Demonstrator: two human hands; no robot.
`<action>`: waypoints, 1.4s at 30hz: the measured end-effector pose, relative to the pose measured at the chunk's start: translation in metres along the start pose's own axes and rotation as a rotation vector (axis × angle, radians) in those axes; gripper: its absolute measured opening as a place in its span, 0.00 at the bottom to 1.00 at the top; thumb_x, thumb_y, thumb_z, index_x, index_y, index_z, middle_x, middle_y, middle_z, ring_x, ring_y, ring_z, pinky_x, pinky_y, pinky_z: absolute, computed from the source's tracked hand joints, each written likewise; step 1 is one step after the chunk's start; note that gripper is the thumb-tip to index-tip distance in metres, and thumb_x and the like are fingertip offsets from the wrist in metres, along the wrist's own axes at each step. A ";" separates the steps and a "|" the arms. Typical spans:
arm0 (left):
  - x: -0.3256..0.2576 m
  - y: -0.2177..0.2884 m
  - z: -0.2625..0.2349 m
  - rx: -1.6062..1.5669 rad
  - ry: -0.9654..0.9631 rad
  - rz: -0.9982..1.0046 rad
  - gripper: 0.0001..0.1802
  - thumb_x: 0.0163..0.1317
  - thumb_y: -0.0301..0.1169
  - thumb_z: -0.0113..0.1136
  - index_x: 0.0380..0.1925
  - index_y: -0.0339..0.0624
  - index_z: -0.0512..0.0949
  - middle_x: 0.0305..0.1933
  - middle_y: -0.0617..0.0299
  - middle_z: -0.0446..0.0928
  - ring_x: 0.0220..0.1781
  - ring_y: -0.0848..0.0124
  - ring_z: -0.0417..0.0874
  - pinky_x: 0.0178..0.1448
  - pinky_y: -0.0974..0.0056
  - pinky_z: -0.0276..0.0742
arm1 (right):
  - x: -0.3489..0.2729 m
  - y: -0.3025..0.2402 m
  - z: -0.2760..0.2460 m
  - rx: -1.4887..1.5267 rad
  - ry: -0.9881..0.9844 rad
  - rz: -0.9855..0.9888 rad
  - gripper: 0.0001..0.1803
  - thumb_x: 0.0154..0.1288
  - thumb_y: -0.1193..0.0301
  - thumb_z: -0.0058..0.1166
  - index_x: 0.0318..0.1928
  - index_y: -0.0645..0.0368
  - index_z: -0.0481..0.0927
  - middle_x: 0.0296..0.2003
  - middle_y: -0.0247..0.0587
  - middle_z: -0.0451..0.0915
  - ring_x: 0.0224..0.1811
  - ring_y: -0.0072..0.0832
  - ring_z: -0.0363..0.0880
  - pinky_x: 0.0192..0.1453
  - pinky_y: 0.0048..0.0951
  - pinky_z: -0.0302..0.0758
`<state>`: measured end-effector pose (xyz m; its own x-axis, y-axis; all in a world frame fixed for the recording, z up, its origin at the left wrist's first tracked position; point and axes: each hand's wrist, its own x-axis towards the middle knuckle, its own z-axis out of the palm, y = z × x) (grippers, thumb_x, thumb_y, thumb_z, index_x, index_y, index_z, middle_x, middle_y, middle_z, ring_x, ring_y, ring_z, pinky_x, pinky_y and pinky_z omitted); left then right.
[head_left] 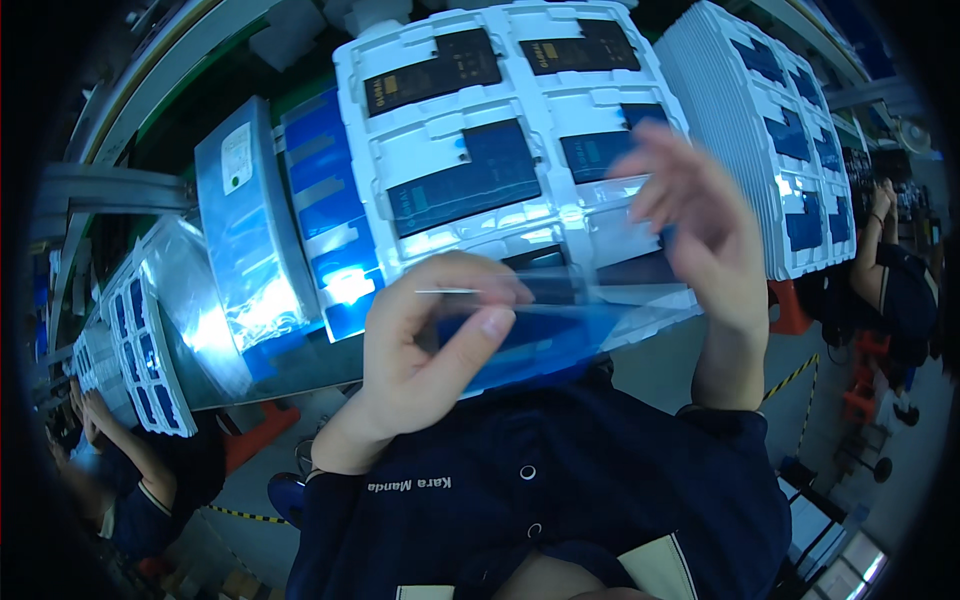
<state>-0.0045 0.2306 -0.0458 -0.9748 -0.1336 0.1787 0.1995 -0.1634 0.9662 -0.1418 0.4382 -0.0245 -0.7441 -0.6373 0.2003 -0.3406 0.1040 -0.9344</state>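
Note:
Close to my body, my left hand [430, 345] pinches a thin transparent bluish film sheet [555, 345] between thumb and fingers. The sheet extends to the right, over the near edge of a white plastic tray [555, 165]. My right hand [700, 215] is raised above the tray's right side, fingers apart and blurred by motion, with nothing visible in them. In the tray's compartments lie flat dark L-shaped pieces resembling phone batteries [465, 175]. The nearest ones are partly hidden by the film and my hands.
Right of the tray rises a tall stack of similar white trays [740, 130]. To the left lie blue film sheets [330, 210] and a clear-wrapped pack [255, 220]. Co-workers sit at both sides, one at the left [140, 470] and one at the right [890, 270].

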 end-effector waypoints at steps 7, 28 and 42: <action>0.013 0.011 -0.030 -0.293 -0.001 -0.129 0.28 0.70 0.50 0.38 0.49 0.33 0.71 0.46 0.53 0.76 0.47 0.64 0.79 0.53 0.61 0.72 | 0.009 -0.027 0.021 0.249 -0.267 0.204 0.17 0.62 0.77 0.54 0.52 0.66 0.76 0.37 0.43 0.82 0.36 0.20 0.77 0.39 0.19 0.72; 0.059 -0.006 -0.107 -0.019 0.268 -0.014 0.09 0.53 0.25 0.68 0.36 0.38 0.82 0.35 0.59 0.81 0.38 0.74 0.81 0.45 0.72 0.77 | 0.120 -0.008 0.084 0.264 -0.308 0.263 0.12 0.61 0.70 0.60 0.42 0.64 0.79 0.34 0.36 0.81 0.34 0.17 0.77 0.42 0.17 0.75; 0.063 -0.019 -0.111 0.365 0.322 -0.059 0.13 0.52 0.35 0.71 0.22 0.38 0.80 0.21 0.63 0.79 0.18 0.80 0.75 0.24 0.78 0.68 | 0.124 0.012 0.084 0.307 0.020 0.219 0.11 0.59 0.65 0.62 0.37 0.59 0.84 0.29 0.34 0.80 0.30 0.19 0.75 0.37 0.21 0.72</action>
<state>-0.0581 0.1169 -0.0731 -0.8913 -0.4396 0.1108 0.0405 0.1663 0.9852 -0.1901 0.2961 -0.0360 -0.7922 -0.6102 -0.0113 0.0140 0.0004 -0.9999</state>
